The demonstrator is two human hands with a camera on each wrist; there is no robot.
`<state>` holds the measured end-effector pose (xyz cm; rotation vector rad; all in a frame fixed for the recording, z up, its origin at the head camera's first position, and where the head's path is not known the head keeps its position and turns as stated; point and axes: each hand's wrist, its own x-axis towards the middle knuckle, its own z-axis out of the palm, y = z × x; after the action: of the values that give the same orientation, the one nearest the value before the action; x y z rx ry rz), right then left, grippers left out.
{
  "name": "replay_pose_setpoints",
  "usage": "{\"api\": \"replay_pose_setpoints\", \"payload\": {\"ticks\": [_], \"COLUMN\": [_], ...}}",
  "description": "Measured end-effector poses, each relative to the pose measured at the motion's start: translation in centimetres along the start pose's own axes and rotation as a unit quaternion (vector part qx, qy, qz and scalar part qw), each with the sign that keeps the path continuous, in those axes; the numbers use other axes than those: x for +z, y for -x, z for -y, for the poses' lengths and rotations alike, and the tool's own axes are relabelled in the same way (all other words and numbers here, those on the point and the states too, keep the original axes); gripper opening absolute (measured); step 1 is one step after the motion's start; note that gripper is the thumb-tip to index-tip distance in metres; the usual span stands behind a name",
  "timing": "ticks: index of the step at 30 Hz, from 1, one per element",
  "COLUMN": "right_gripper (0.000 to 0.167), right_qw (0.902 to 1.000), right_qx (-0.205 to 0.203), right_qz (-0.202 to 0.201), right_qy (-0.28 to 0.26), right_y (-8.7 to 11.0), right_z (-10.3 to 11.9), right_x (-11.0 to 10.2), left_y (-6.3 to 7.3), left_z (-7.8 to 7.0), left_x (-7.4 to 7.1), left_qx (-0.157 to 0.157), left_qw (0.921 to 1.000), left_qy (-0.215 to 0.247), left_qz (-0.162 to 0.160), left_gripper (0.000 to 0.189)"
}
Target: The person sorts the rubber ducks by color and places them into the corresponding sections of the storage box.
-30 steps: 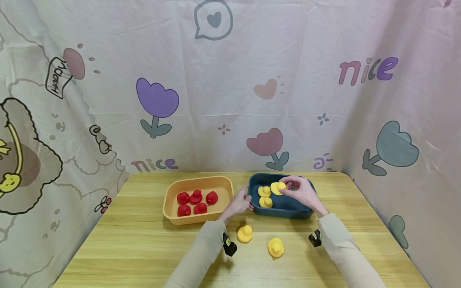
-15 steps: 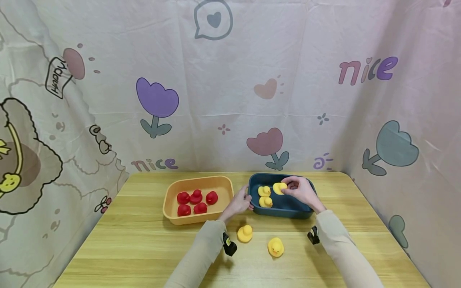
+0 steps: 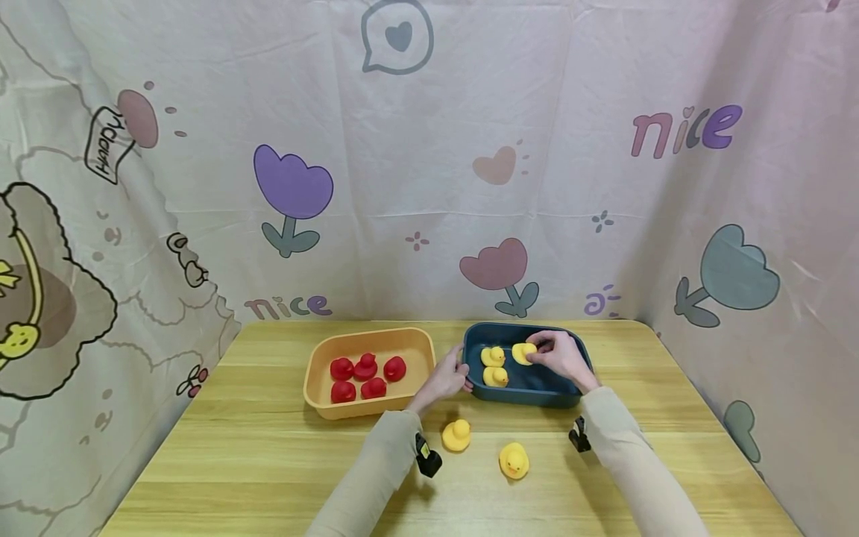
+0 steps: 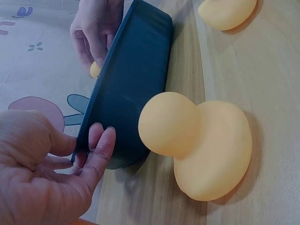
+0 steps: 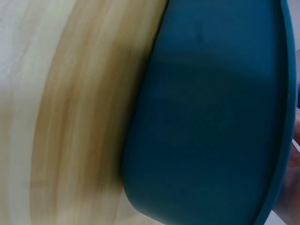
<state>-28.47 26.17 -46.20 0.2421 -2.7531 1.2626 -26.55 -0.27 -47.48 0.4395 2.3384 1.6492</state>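
My left hand pinches the left rim of a dark blue plastic bin; in the left wrist view thumb and fingers lie on either side of that rim. Inside the bin my right hand holds a yellow rubber duck low, near the floor; whether it touches the bottom I cannot tell. Two more yellow ducks, one farther back and one nearer, sit at the bin's left end. The bin's outer wall fills much of the right wrist view and hides most of the right hand.
A yellow-orange bin with several red rubber ducks stands to the left. On the wooden table, in front of the blue bin, are a yellow duck near the left wrist and another yellow duck. A printed cloth hangs behind.
My right hand, still holding the yellow duck, has shifted slightly to the right and lower into the blue bin. The left hand stays at the rim.
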Motion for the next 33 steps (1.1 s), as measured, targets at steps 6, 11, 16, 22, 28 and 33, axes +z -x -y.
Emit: {"api": "replay_pose_setpoints", "payload": {"ticks": [6, 11, 16, 22, 28, 33], "right_gripper": [0.026, 0.026, 0.027, 0.027, 0.028, 0.028], "right_qw": [0.9997, 0.9993, 0.9989, 0.9984, 0.9979, 0.9975], "right_qx": [0.024, 0.035, 0.040, 0.049, 0.051, 0.052], "right_qz": [0.005, 0.012, 0.019, 0.020, 0.026, 0.033], "right_qy": [0.009, 0.011, 0.015, 0.022, 0.030, 0.035], "right_y": [-0.5, -0.7, -0.8, -1.0, -1.1, -1.3], "right_z": [-0.5, -0.5, -0.5, -0.8, -1.0, -1.2], "right_x": [0.4, 0.5, 0.5, 0.7, 0.7, 0.7], "left_y": [0.1, 0.0, 0.1, 0.0, 0.0, -0.1], "left_z": [-0.1, 0.0, -0.1, -0.1, 0.0, 0.1], "left_x": [0.0, 0.0, 0.1, 0.1, 0.1, 0.1], "left_qx": [-0.002, -0.004, -0.005, 0.001, -0.002, 0.002], "left_qw": [1.0000, 1.0000, 0.9999, 0.9999, 0.9999, 0.9999], "left_qy": [-0.006, -0.005, -0.009, -0.015, -0.015, -0.011], "left_qz": [0.000, -0.002, -0.001, -0.001, -0.002, -0.003], "left_gripper": [0.055, 0.056, 0.055, 0.055, 0.055, 0.055]}}
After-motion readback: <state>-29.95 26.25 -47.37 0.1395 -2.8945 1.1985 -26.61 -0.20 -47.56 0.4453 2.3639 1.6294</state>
